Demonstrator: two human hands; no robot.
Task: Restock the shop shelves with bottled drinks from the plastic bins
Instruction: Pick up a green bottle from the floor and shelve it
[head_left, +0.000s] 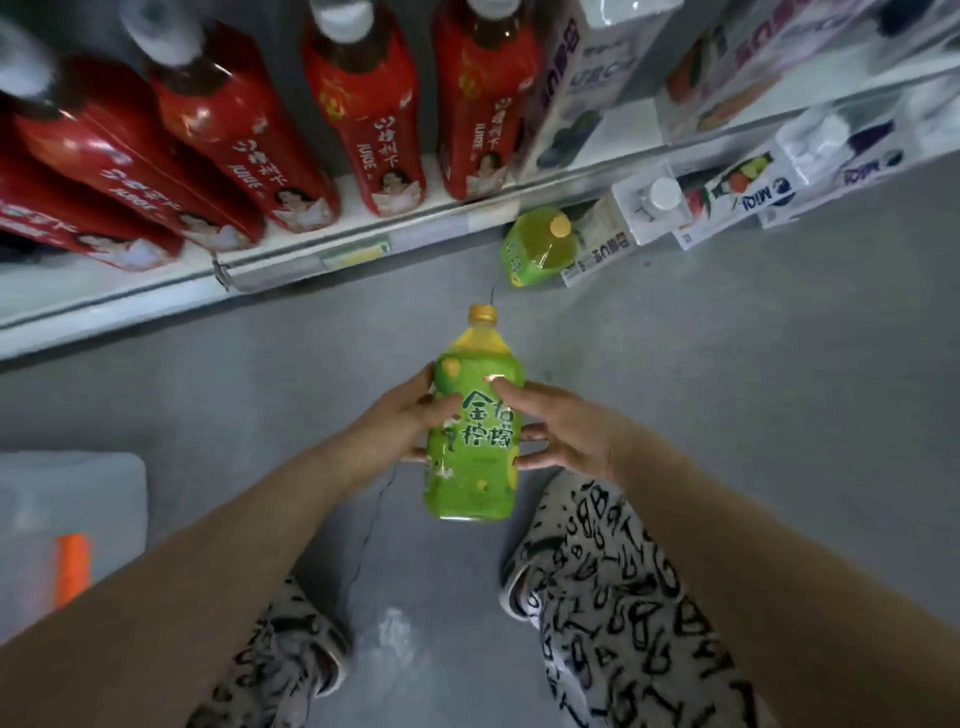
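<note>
Both hands, left hand (410, 421) and right hand (558, 434), grip a green-labelled plastic drink bottle with an orange cap (475, 431) above the grey floor (727, 338).

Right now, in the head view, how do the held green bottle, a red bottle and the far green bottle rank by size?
1. The held green bottle and the red bottle: about alike, not ranked.
2. The far green bottle: looks smallest, but it is farther away and seen from above, so unsure.
</note>
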